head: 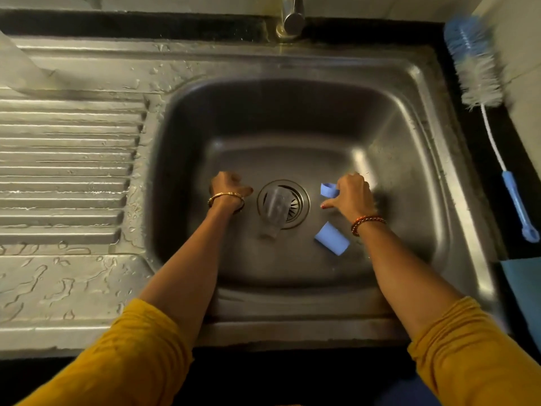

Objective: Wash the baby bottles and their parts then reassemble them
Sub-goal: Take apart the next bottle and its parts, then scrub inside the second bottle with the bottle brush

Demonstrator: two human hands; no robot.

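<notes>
Clear bottle (275,208) over sink (415,118) drain; brush (480,83) right of sink.

Both arms reach forward; left hand (227,187) curled, right hand (351,194) (thumb out) pinching.

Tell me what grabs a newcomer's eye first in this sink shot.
Two arms in mustard sleeves reach into the steel sink, the right hand gripping a blue ring beside the drain. A clear bottle lies over the drain strainer, with a blue cap on the basin floor nearer the person. On the dark counter to the right lies a blue-and-white bottle brush.
</notes>
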